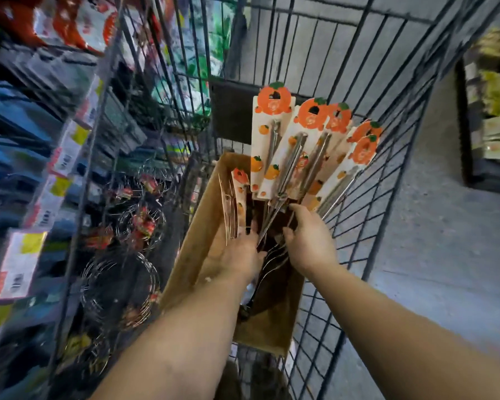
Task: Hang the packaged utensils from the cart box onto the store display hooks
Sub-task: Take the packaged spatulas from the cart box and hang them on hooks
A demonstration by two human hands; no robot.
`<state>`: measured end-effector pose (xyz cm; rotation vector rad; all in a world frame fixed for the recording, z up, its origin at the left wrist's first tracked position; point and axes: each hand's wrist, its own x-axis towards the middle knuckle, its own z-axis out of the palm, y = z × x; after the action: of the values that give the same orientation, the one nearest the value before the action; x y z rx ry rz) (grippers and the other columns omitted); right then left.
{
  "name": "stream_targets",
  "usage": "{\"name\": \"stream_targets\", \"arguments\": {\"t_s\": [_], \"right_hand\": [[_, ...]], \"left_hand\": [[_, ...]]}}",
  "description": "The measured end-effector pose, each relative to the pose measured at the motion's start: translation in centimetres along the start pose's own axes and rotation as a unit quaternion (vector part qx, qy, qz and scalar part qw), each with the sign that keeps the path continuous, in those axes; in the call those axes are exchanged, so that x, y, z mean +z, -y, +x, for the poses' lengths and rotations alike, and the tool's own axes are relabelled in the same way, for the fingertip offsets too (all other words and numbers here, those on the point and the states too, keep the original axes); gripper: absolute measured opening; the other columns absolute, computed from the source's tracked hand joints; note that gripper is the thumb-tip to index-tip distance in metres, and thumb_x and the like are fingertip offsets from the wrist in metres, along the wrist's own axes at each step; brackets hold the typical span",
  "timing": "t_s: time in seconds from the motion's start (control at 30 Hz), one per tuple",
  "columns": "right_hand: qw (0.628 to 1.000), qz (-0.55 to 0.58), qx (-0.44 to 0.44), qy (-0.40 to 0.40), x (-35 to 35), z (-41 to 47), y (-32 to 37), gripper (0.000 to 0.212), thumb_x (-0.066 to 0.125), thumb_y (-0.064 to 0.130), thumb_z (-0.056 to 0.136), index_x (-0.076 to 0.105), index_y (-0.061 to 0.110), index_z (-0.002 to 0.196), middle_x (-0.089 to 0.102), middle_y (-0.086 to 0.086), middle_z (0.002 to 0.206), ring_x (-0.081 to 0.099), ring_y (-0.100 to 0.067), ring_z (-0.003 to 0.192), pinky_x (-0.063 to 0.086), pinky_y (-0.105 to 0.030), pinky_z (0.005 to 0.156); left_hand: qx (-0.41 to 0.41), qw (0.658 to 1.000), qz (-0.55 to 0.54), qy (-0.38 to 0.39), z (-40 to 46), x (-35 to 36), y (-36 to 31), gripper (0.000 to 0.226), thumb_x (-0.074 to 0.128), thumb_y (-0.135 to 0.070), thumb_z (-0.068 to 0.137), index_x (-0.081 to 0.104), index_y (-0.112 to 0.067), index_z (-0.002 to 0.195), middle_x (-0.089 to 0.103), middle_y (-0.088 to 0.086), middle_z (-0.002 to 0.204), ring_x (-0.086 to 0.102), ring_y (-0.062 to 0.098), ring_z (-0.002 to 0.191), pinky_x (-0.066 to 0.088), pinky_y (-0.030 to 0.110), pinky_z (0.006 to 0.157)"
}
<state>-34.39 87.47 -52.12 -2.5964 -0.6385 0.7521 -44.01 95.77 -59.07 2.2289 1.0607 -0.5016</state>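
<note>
Both hands hold a fanned bunch of packaged utensils [300, 151] above the cart box [197, 243]: left hand [237, 255] and right hand [312, 241] grip its base. None looks hung yet; more packs remain beside the left hand.

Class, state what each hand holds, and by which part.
Both the left hand and right hand grip the fanned carded utensils at their lower ends, above the cardboard box.

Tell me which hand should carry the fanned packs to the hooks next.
Probably the left hand: the stocked display lies on its side. The right hand holds the fanned packs beside the cart's far wall.
</note>
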Motion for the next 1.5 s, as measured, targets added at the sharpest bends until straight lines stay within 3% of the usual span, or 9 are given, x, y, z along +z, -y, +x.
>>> {"name": "stream_targets", "arguments": {"t_s": [0.2,0.33,0.47,0.87,1.03,1.1,1.2,1.4,1.5], "right_hand": [[1.0,0.006,0.014,0.007,0.5,-0.5,-0.2,0.046,0.054,0.023,0.094,0.041,0.024,0.138,0.054,-0.004,0.129,0.054,-0.027,0.116,0.049,-0.039,0.093],[0.997,0.039,0.059,0.012,-0.1,-0.8,0.3,0.038,0.054,0.022,0.094,0.046,0.022,0.131,0.057,-0.006,0.123,0.058,-0.025,0.108,0.051,-0.036,0.087],[0.99,0.084,0.11,0.031,-0.4,-1.3,1.0,0.034,0.054,0.022,0.095,0.046,0.02,0.128,0.06,-0.005,0.115,0.061,-0.022,0.096,0.051,-0.032,0.074],[0.98,0.116,0.157,0.035,0.6,-2.2,0.8,0.037,0.053,0.021,0.095,0.043,0.018,0.131,0.06,-0.007,0.118,0.061,-0.025,0.101,0.055,-0.041,0.084],[0.976,0.128,0.173,0.017,0.9,-2.1,0.0,0.034,0.054,0.02,0.094,0.046,0.02,0.127,0.061,-0.006,0.115,0.06,-0.025,0.101,0.054,-0.043,0.085],[0.977,0.121,0.172,0.016,0.9,-1.8,-0.4,0.032,0.052,0.02,0.095,0.046,0.019,0.126,0.06,-0.005,0.109,0.057,-0.023,0.094,0.052,-0.038,0.079],[0.981,0.106,0.16,0.015,1.0,-1.4,-0.7,0.033,0.051,0.019,0.096,0.044,0.018,0.129,0.06,-0.007,0.111,0.05,-0.02,0.088,0.047,-0.034,0.074],[0.976,0.144,0.166,0.004,1.5,-1.3,-0.9,0.033,0.053,0.02,0.094,0.047,0.021,0.126,0.062,-0.005,0.113,0.061,-0.025,0.097,0.055,-0.044,0.081],[0.973,0.158,0.167,-0.007,1.3,-1.3,-1.0,0.025,0.053,0.019,0.094,0.049,0.019,0.119,0.059,-0.002,0.106,0.059,-0.022,0.094,0.052,-0.038,0.076]], "left_hand": [[-0.016,1.0,0.025,-0.012,2.2,2.3,0.2,0.041,0.052,-0.029,0.094,0.047,-0.024,0.134,0.062,0.008,0.114,0.06,0.026,0.103,0.05,0.04,0.089],[-0.019,1.0,0.017,-0.011,1.1,1.4,0.6,0.024,0.051,-0.03,0.095,0.062,-0.023,0.115,0.064,0.006,0.11,0.06,0.026,0.102,0.049,0.035,0.085],[-0.017,0.999,0.029,-0.009,-0.4,0.1,0.7,0.02,0.054,-0.035,0.093,0.064,-0.023,0.105,0.066,0.004,0.106,0.061,0.026,0.097,0.051,0.034,0.079],[-0.066,0.992,-0.111,0.004,-0.4,-0.5,2.0,0.026,0.064,-0.036,0.086,0.064,-0.025,0.109,0.065,0.001,0.116,0.06,0.024,0.103,0.049,0.034,0.085],[0.027,0.994,0.01,-0.103,-1.5,1.5,0.8,0.043,0.067,-0.036,0.083,0.054,-0.026,0.122,0.052,-0.001,0.125,0.045,0.022,0.119,0.038,0.038,0.101],[0.06,0.997,-0.001,-0.052,-1.6,2.8,-0.4,0.04,0.067,-0.037,0.082,0.056,-0.026,0.118,0.055,-0.001,0.119,0.048,0.021,0.117,0.041,0.038,0.098],[0.048,0.996,-0.065,0.042,-1.4,4.8,-1.2,0.035,0.068,-0.04,0.079,0.058,-0.027,0.11,0.062,-0.001,0.107,0.058,0.024,0.103,0.05,0.042,0.085],[0.038,0.998,-0.044,0.035,-1.1,5.5,-2.1,0.014,0.054,-0.025,0.089,0.064,-0.017,0.095,0.063,0.007,0.096,0.06,0.03,0.093,0.047,0.036,0.072],[0.046,0.99,-0.126,0.037,-1.7,5.9,-1.7,0.016,0.05,-0.02,0.091,0.061,-0.016,0.081,0.059,0.004,0.087,0.059,0.028,0.088,0.043,0.035,0.069]]}}
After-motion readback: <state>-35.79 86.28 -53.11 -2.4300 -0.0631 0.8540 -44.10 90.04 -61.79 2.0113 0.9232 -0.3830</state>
